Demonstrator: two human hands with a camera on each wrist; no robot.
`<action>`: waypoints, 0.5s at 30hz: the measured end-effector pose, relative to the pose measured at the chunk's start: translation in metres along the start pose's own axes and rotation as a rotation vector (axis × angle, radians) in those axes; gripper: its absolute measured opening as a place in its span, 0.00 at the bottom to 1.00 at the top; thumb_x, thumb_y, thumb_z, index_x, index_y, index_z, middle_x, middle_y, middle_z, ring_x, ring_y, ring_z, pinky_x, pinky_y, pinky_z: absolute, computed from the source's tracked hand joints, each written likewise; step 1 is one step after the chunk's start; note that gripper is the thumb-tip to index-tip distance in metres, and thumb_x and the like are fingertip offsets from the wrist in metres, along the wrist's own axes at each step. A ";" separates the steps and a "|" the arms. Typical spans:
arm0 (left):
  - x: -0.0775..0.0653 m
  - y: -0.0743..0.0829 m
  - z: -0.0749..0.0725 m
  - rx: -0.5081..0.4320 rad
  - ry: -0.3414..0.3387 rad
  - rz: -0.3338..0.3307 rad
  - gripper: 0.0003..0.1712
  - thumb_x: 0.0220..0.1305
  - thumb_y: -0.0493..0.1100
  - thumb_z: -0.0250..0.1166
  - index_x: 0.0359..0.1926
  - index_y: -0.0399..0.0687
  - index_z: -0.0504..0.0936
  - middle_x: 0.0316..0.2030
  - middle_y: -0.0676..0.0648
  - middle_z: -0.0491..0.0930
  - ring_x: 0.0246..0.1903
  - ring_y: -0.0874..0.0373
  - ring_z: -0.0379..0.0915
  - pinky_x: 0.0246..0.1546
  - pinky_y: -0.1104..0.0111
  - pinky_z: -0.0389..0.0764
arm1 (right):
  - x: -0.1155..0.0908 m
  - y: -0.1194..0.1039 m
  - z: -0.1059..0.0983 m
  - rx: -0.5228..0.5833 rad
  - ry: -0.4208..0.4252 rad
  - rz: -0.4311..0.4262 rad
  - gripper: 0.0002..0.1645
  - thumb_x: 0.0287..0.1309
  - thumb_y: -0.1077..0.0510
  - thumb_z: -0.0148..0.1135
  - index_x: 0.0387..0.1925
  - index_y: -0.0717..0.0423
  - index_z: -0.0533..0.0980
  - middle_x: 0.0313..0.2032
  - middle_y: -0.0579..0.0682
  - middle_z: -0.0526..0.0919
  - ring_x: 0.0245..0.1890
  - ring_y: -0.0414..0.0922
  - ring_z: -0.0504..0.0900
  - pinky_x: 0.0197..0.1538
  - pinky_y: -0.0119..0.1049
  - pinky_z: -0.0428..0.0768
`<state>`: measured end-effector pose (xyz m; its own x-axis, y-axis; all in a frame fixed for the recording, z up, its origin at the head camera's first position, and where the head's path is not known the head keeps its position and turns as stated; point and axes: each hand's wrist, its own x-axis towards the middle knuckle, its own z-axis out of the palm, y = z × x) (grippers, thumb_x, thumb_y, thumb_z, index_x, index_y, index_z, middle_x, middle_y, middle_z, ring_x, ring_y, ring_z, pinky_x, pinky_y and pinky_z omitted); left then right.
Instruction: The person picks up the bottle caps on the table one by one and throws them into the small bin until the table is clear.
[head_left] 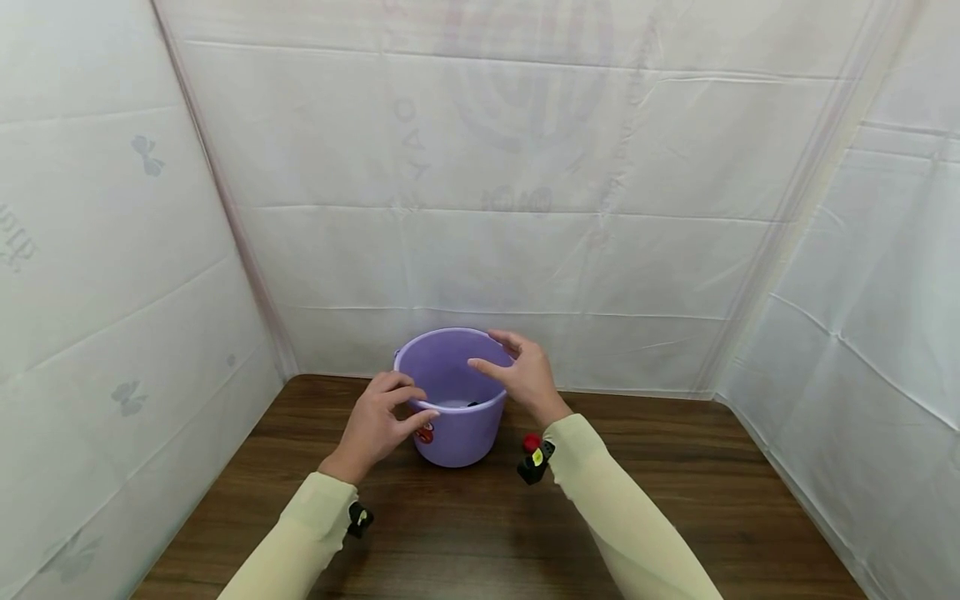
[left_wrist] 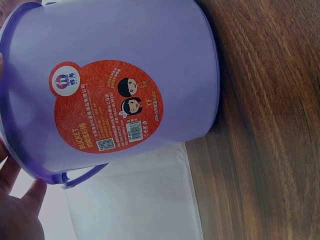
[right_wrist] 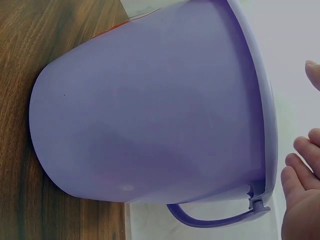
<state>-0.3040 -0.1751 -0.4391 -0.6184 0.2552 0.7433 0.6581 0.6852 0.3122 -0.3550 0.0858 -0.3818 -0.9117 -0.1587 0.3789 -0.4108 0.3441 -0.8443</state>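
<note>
A purple plastic bucket (head_left: pixel 461 437) stands upright on the wooden table, with a red label (left_wrist: pixel 107 112) on its side. At the near left rim, my left hand (head_left: pixel 381 417) holds the edge, fingers curled over it and thumb along the front. In the left wrist view its fingers (left_wrist: pixel 35 196) touch the rim close to the handle joint. Above the right rim hovers my right hand (head_left: pixel 522 371), thumb and fingers spread around air; the right wrist view shows it apart from the rim. A small dark thing (head_left: pixel 472 405) shows inside the bucket, mostly hidden by the front wall.
A small red object (head_left: pixel 532 442) lies right of the bucket, partly covered by the black wrist camera (head_left: pixel 533 468). The bucket's purple handle (right_wrist: pixel 215 221) hangs down behind it. White sheeting (head_left: pixel 525 167) encloses the brown wooden table (head_left: pixel 675 483) at the back and both sides.
</note>
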 end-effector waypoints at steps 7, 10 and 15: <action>0.000 0.000 0.000 0.010 0.004 0.006 0.15 0.48 0.51 0.83 0.35 0.54 0.89 0.39 0.53 0.79 0.45 0.57 0.72 0.38 0.64 0.78 | -0.001 0.002 -0.002 0.012 -0.007 0.011 0.41 0.49 0.37 0.80 0.62 0.48 0.79 0.64 0.55 0.80 0.69 0.59 0.75 0.70 0.57 0.72; 0.000 0.000 0.001 0.006 0.006 0.011 0.15 0.48 0.50 0.83 0.35 0.54 0.89 0.39 0.54 0.79 0.44 0.57 0.72 0.38 0.65 0.78 | -0.002 0.002 -0.004 0.011 0.000 0.026 0.40 0.48 0.36 0.80 0.61 0.45 0.80 0.63 0.51 0.82 0.68 0.57 0.76 0.69 0.56 0.74; 0.000 0.000 0.001 0.003 0.008 0.009 0.15 0.48 0.50 0.83 0.35 0.54 0.89 0.39 0.54 0.79 0.44 0.58 0.71 0.37 0.66 0.77 | -0.004 0.005 -0.007 0.017 0.022 0.033 0.37 0.49 0.37 0.80 0.59 0.44 0.81 0.59 0.45 0.83 0.66 0.56 0.78 0.68 0.55 0.75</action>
<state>-0.3045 -0.1745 -0.4392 -0.6090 0.2555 0.7509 0.6619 0.6853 0.3037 -0.3537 0.0950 -0.3850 -0.9248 -0.1274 0.3585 -0.3803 0.3327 -0.8629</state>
